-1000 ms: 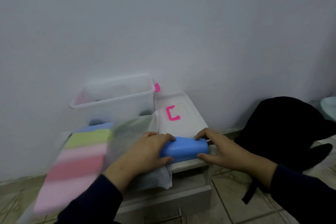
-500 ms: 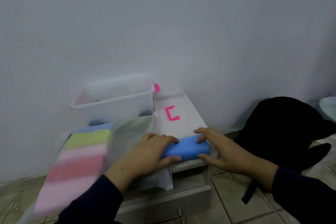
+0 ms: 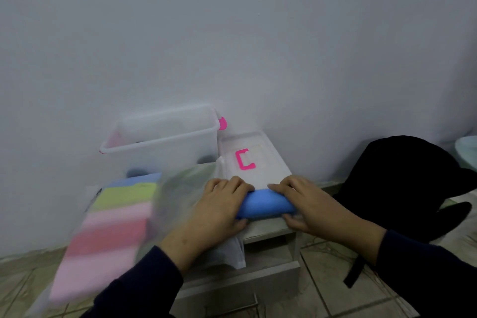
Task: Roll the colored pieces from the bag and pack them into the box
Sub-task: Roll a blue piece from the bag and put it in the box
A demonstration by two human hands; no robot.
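Observation:
A blue rolled piece [image 3: 265,205] lies across the near edge of a low white cabinet top [image 3: 268,230]. My left hand [image 3: 219,208] curls over its left end and my right hand [image 3: 307,200] curls over its right end, thumbs underneath. A clear plastic bag [image 3: 178,188] lies to the left, holding a stack of flat colored pieces [image 3: 116,219] in blue, green, pink and red. The clear plastic box [image 3: 160,139] with pink clips stands open behind the bag, against the wall.
The box's clear lid [image 3: 255,155] with a pink handle lies flat just beyond my hands. A black bag [image 3: 402,183] sits on the tiled floor at right. The cabinet's drawer front [image 3: 232,289] is below my hands.
Both hands have rolled the blue piece slightly away from me toward the lid, and the roll looks tighter. The bag and box stay put.

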